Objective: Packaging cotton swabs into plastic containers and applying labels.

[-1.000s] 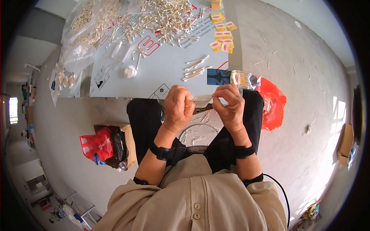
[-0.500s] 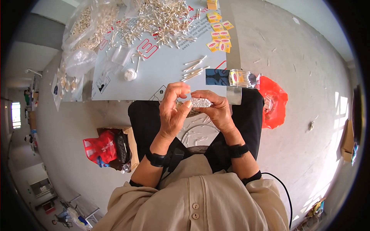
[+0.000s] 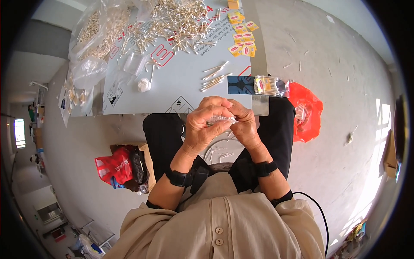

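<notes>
Over my lap, just off the table's near edge, both hands close round a bundle of cotton swabs (image 3: 221, 119) with its white tips showing. My left hand (image 3: 205, 123) wraps the bundle with thumb in front and fingers behind. My right hand (image 3: 244, 122) grips the bundle's right end, and its fingertips meet those of the left. Most of the bundle is hidden by the fingers. On the table beyond lie several loose cotton swabs (image 3: 214, 80). To their right is a clear packet of cotton swabs (image 3: 268, 85) with a yellow label, resting on a dark blue strip (image 3: 240, 85).
A big heap of cotton swabs (image 3: 174, 21) covers the table's far part, beside a clear plastic bag (image 3: 92, 36) of more. Yellow cards (image 3: 244, 39) lie along the right edge. A red plastic bag (image 3: 308, 112) hangs at right; an open cardboard box (image 3: 148, 166) stands left of my legs.
My left hand has moved right and closed round the swab bundle, which my right hand held mainly before. The bundle is now more covered by fingers.
</notes>
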`<state>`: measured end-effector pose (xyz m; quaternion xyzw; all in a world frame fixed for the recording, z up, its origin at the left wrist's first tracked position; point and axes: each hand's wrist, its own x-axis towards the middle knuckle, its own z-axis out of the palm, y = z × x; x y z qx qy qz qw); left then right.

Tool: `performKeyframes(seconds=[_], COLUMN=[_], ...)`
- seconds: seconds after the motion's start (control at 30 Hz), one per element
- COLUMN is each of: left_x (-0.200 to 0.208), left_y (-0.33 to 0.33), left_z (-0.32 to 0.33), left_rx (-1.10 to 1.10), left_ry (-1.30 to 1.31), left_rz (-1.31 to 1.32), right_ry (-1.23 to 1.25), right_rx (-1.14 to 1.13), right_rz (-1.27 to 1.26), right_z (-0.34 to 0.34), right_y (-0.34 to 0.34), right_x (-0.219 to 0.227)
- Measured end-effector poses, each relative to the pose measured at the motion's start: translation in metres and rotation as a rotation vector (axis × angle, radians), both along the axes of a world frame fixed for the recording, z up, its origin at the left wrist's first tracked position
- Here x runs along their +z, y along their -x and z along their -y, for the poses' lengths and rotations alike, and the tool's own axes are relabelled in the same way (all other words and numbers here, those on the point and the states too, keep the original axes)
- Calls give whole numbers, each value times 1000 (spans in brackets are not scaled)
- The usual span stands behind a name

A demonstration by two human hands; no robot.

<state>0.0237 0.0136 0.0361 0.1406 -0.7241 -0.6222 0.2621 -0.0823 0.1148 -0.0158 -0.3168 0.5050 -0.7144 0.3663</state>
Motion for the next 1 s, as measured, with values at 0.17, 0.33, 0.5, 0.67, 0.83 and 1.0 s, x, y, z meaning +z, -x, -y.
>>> performKeyframes(seconds=[0.17,0.33,0.5,0.67,0.83,1.0], left_x=[-11,-15,-20,-7,-10,-16], left_y=[1,1,0,-2,-8,-10], left_z=[-3,-5,-4,3,9,12], left_rx=[-21,9,-35,-104,-99,-66], left_ry=[-101,-333,-338,-458,-279,-28], left_rz=[-42,-138,-91,-184,-120,-15], right_ry=[-33,-21,-32,-48,0,-17], right_rx=[-30,-3,-20,16,39,28], right_rz=[-27,5,89,218,399,305], right_z=[-1,-2,-4,-4,-4,-4], right_y=[-4,-3,-6,-4,-3,-3], right_x=[-2,-1,-12,-15,-14,-7])
